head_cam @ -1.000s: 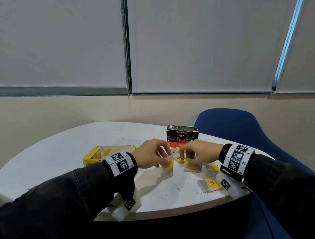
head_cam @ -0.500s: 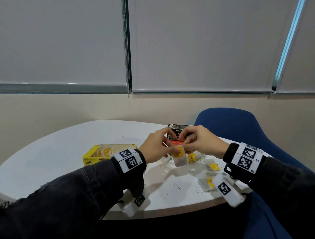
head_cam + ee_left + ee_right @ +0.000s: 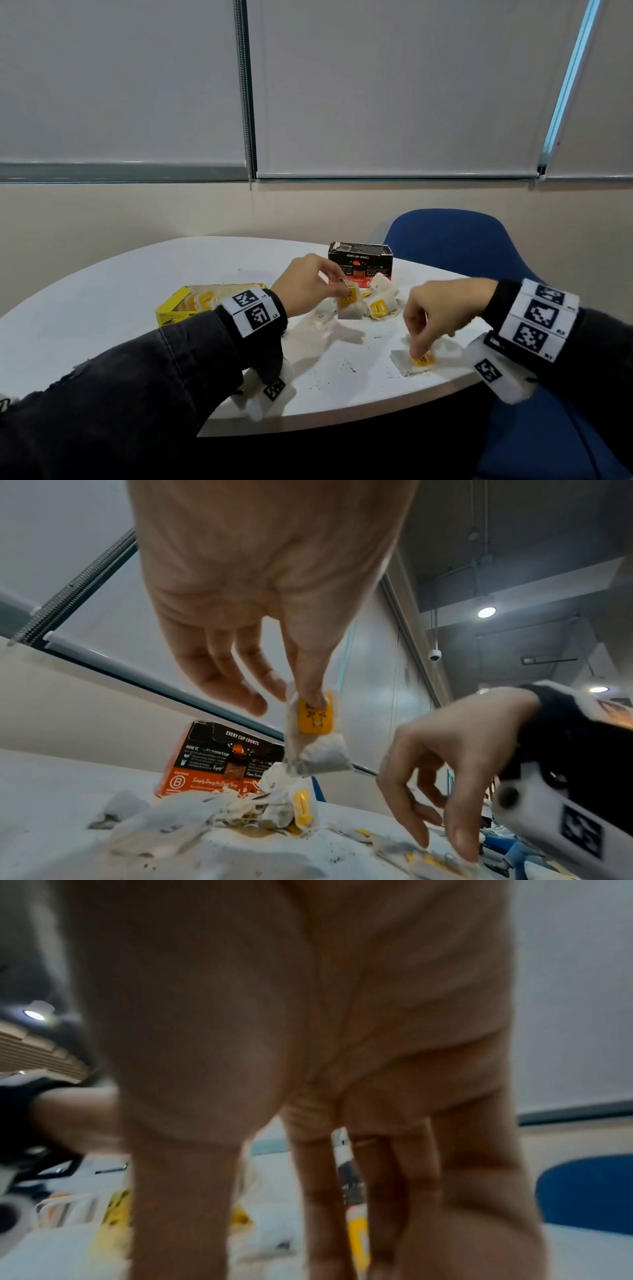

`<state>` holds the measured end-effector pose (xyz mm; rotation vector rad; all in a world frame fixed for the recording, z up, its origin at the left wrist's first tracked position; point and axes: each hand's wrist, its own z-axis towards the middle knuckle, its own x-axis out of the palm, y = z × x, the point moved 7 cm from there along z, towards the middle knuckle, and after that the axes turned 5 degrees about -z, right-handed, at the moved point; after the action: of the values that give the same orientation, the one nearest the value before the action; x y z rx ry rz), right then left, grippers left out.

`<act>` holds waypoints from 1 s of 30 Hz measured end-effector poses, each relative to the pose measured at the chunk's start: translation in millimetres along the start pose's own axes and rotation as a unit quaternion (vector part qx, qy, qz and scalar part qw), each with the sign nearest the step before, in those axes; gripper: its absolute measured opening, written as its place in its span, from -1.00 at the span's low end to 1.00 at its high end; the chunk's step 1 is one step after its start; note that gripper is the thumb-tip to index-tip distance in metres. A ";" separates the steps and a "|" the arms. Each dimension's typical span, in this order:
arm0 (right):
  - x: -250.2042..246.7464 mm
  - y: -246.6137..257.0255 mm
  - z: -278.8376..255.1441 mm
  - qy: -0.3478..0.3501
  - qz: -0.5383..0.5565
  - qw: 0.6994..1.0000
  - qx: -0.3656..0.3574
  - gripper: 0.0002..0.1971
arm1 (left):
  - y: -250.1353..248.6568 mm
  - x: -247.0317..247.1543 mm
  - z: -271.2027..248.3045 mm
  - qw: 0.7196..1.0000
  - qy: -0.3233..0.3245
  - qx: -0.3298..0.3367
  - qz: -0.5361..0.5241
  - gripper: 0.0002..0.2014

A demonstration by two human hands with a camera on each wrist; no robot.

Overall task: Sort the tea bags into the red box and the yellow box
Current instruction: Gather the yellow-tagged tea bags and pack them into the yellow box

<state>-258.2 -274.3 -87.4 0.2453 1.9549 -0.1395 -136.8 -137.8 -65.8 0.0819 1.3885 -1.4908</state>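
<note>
Only the left wrist view shows the left hand pinching a yellow-tagged tea bag aloft. The right hand's fingers reach down, touching another tea bag at 4 o'clock on the worktop.

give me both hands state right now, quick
Left hand: pinching a yellow-tagged tea bag, lifted.
Right hand: fingertips on a flat tea bag; grip unclear.

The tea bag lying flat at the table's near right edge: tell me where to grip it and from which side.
Pinch the tea bag at its yellow tag, coming straight down from above, probably. It lies flat on the table, so its edges offer little; the right hand already reaches down there.
</note>
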 end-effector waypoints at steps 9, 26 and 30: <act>20.6 -7.9 8.2 -0.019 0.053 0.998 0.028 -0.69 | 9.4 12.6 13.2 0.990 0.030 -0.051 -0.125 -0.90; -71.0 -19.2 67.1 -0.355 0.333 0.870 -0.079 -0.89 | 34.9 17.0 40.9 0.902 -0.022 -0.106 -0.417 -0.90; -69.3 -8.7 71.9 -0.335 0.420 0.834 -0.125 -0.87 | 46.0 16.4 43.8 0.887 -0.046 -0.111 -0.445 -0.78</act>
<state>-169.9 -305.3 -51.4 0.7463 1.0155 0.5423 -87.5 -170.9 -93.9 -0.8714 1.5925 -2.0022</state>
